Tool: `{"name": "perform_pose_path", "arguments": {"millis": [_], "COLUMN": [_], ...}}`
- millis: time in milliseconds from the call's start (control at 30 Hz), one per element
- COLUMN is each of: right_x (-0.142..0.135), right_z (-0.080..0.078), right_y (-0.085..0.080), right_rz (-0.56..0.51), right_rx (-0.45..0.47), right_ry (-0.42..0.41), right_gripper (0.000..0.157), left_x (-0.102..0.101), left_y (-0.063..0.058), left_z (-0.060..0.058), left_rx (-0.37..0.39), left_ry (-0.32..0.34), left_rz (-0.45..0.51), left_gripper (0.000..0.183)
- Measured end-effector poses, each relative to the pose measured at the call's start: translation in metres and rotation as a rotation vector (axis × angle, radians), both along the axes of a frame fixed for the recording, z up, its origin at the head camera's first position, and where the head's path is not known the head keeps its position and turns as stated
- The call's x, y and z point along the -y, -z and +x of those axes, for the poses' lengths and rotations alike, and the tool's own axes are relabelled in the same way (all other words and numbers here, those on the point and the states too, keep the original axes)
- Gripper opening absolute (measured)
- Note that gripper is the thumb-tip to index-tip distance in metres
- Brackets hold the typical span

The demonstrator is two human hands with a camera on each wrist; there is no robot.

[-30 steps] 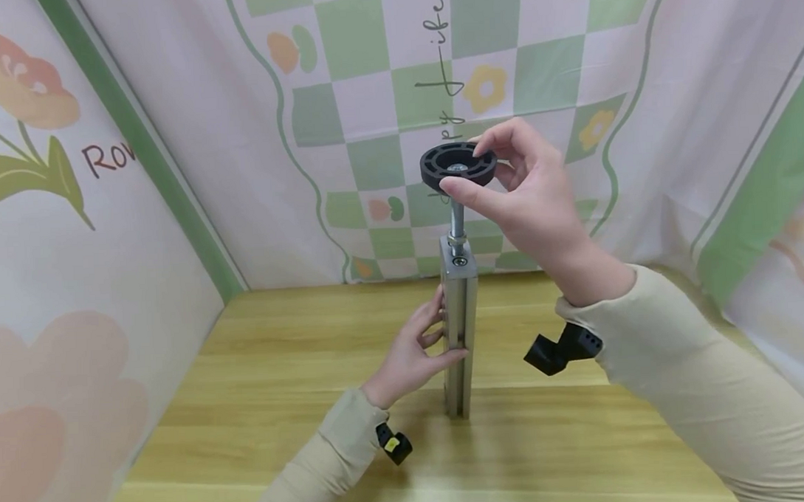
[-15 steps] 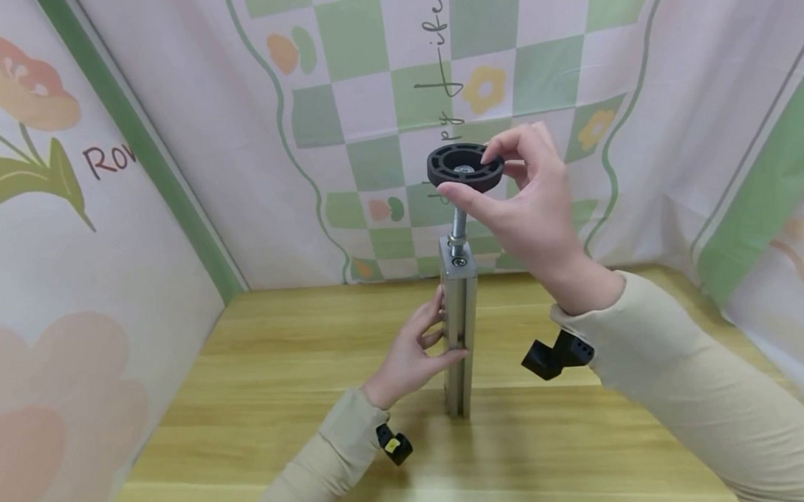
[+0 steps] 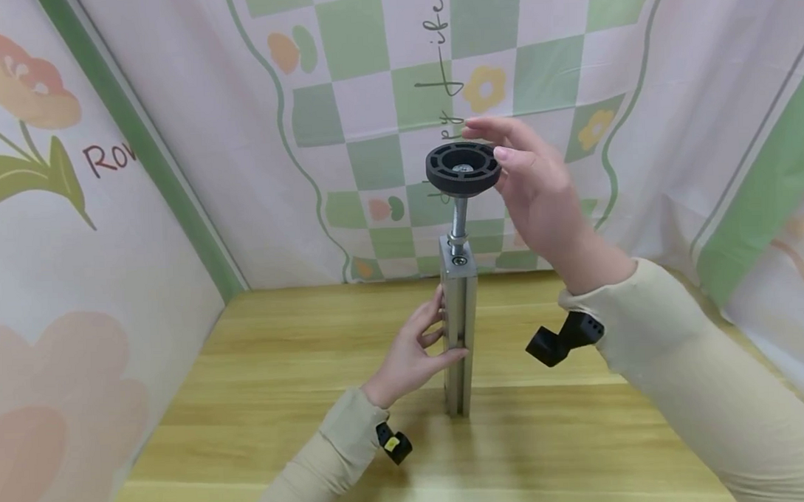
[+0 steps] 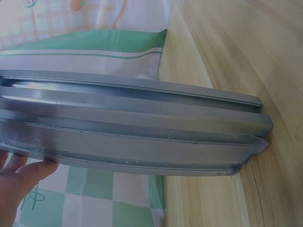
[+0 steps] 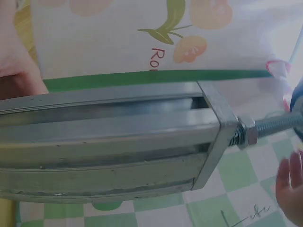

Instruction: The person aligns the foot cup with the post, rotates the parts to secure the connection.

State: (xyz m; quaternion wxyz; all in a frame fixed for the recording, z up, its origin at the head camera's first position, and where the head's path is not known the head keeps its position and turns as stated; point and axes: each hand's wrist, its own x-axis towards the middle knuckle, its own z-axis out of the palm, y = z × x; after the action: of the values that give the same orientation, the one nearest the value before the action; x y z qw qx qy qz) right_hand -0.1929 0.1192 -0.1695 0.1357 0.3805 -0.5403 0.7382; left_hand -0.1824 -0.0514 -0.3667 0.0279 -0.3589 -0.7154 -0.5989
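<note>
An aluminium profile [image 3: 459, 308] stands upright on the wooden table. My left hand [image 3: 406, 360] grips its lower half, thumb on the near side and fingers behind; the left wrist view shows those fingers [image 4: 34, 174] at the slotted side. Out of the end plate on top rises a threaded stem [image 5: 279, 125] with a nut [image 5: 249, 131], carrying a round black levelling foot [image 3: 462, 184] that faces upward and leans slightly. At the right of its rim is my right hand [image 3: 542, 187], fingers loosely extended behind and thumb tip right at the edge.
The wooden table [image 3: 279, 344] ends at a back curtain [image 3: 355, 46] with green checks. A flower-printed curtain [image 3: 109, 239] closes the left side. Small black wrist cameras hang from both sleeves, the right one [image 3: 548, 345] beside the profile.
The right thumb has moved from the front of the levelling foot to its right rim, and the fingers have straightened off it. The left hand and profile have stayed put.
</note>
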Motion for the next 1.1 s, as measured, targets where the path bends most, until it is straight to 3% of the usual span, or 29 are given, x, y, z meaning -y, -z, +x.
{"name": "perform_pose_path", "arguments": {"millis": [167, 300, 467, 733, 1100], "right_x": [-0.007, -0.008, -0.007, -0.002, -0.011], "right_z": [-0.016, -0.021, -0.022, -0.018, -0.026], "right_y": [0.0, 0.002, 0.004, 0.008, 0.015], "right_rz": [-0.03, -0.072, -0.083, -0.109, 0.005], "right_rx": [0.089, 0.145, 0.161, 0.165, 0.025], "right_ry": [-0.393, -0.525, -0.556, -0.496, -0.55], "right_gripper": [0.037, 0.038, 0.037, 0.026, 0.023], "left_x": [0.0, -0.001, -0.001, -0.001, 0.0], "left_y": [0.0, 0.0, -0.003, -0.003, 0.0], "left_z": [-0.001, -0.001, 0.0, 0.0, 0.001], "left_rx": [-0.008, -0.004, 0.004, 0.004, 0.001], "left_ry": [0.002, 0.002, 0.001, 0.009, 0.01], "left_rz": [0.003, -0.001, -0.006, -0.001, 0.008], "left_gripper": [0.092, 0.092, 0.092, 0.093, 0.094]}}
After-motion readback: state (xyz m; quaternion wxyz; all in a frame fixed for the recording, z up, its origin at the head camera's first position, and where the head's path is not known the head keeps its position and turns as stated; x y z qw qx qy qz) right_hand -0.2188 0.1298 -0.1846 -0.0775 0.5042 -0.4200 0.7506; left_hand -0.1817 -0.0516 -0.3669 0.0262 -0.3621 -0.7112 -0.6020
